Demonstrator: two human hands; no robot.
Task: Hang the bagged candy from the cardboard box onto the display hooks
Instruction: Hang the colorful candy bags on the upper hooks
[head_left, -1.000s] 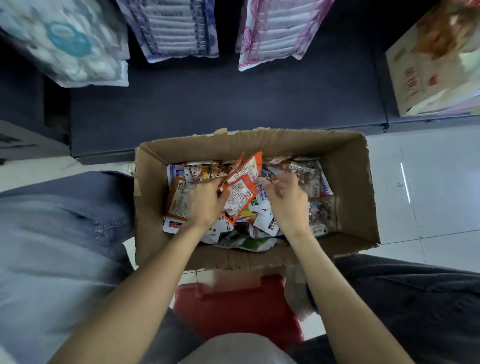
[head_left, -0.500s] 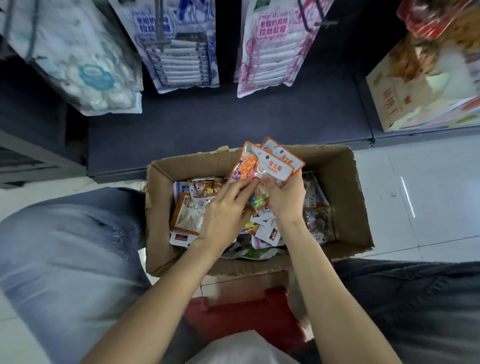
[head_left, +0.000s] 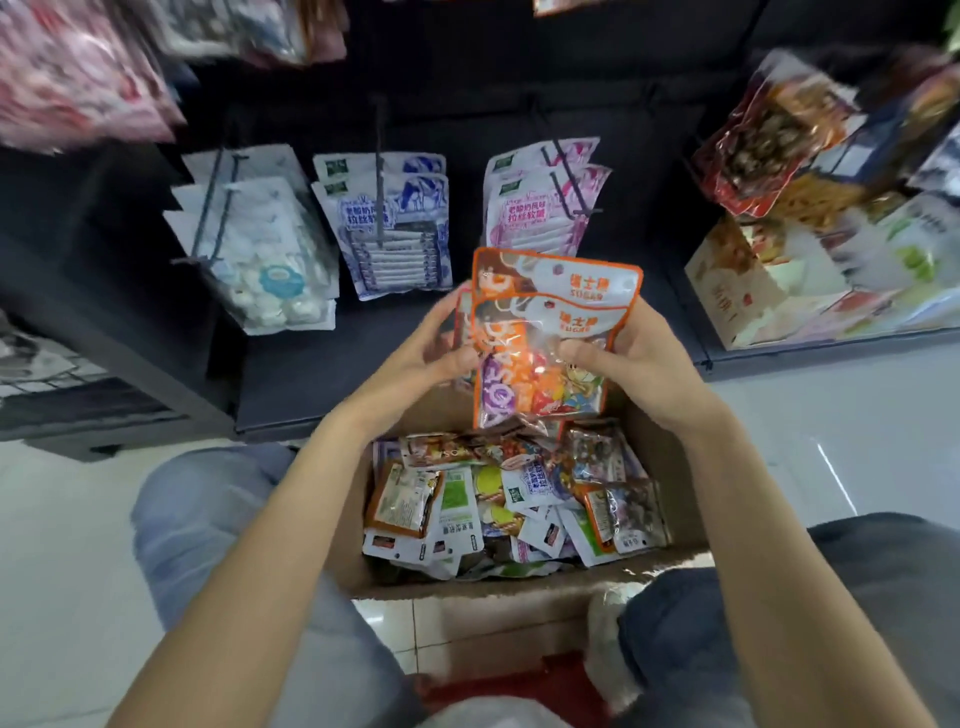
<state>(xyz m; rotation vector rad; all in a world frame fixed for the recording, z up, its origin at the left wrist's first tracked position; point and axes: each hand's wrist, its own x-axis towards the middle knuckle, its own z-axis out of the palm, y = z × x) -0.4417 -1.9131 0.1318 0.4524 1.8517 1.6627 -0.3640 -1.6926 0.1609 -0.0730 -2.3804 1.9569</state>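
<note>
A moment ago both hands were down in the cardboard box (head_left: 675, 467) sorting packets; now they have lifted a small stack of orange candy bags (head_left: 545, 338) clear of it, up in front of the display hooks (head_left: 382, 171). The picking looks done, and threading the bags onto a hook should come next.

The left hand (head_left: 415, 364) grips the stack's left edge, fingers curled round it. The right hand (head_left: 631, 364) grasps the right side, thumb across the front. More packets remain in the box below.

The orange bags read "SUGAR" under Chinese characters. The blue bags (head_left: 395, 228) and pink bags (head_left: 540, 208) already hanging carry Chinese text too small to read.
</note>
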